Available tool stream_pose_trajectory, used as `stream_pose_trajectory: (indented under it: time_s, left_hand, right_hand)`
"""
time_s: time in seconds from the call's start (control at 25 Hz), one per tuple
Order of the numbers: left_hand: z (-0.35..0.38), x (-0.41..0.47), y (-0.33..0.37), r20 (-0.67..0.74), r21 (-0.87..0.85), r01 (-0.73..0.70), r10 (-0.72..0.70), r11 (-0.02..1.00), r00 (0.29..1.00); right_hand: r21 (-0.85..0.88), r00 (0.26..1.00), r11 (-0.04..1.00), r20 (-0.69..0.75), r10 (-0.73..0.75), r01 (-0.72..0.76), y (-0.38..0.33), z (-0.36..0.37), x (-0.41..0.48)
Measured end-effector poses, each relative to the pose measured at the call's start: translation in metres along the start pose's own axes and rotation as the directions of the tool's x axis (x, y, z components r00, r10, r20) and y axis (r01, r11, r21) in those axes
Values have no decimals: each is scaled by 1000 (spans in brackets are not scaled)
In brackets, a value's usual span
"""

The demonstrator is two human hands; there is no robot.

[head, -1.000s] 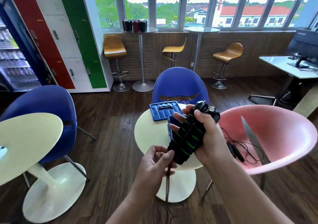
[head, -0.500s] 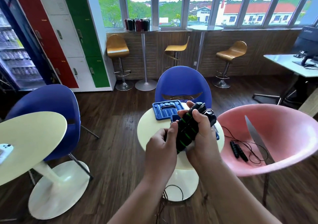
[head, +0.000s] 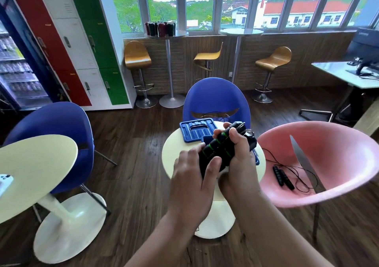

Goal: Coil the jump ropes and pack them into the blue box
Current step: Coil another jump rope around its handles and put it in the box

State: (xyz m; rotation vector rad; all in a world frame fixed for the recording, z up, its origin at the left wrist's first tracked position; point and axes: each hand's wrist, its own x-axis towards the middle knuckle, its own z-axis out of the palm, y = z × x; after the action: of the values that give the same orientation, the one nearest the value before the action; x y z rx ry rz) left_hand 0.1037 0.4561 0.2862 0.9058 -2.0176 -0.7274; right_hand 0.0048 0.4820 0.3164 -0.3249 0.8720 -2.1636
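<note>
Jump-rope handles (head: 217, 150): black with green rings, bundled, held up in front of the blue box (head: 205, 139).
Right hand (head: 239, 155): fingers wrapped round upper part of bundle.
Left hand (head: 192, 176): thumb and fingers clasping lower end of bundle.
Box position: on round table (head: 170, 164), mostly hidden behind both hands; lid (head: 195, 130) just beside, toward far edge.
Second rope (head: 284, 175): loose in pink chair (head: 338, 164), right of table, with its cord spread over seat.
Obstacles: blue chair (head: 217, 98) close behind table; side table (head: 37, 164) well apart at left.
Open room: wooden floor (head: 133, 153) between the two tables.
</note>
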Motion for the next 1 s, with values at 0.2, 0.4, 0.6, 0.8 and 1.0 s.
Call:
stream_pose_trajectory:
  time_s: [0.2, 0.4, 0.6, 0.8, 1.0]
  left_hand:
    - [-2, 13, -4, -120, 98, -39, 51, 994, 991]
    - [-11, 19, -11, -155, 112, -105, 122, 988, 980]
    - [-21, 28, -10, -109, 67, -149, 156, 987, 982]
    - [-28, 28, -16, -62, 95, -184, 190, 978, 980]
    - [-44, 28, -35, -1, 122, -227, 229, 966, 973]
  right_hand:
    - [118, 1000, 993, 21, 21, -23, 12, -2, 4]
    - [94, 969, 995, 246, 6, -30, 12, -16, 0]
    - [-313, 836, 929, 441, 327, -199, 43, -57, -5]
    - [-651, 697, 755, 503, 511, -83, 59, -58, -15]
    - [-811, 809, 582, 378, 451, 55, 23, -91, 12]
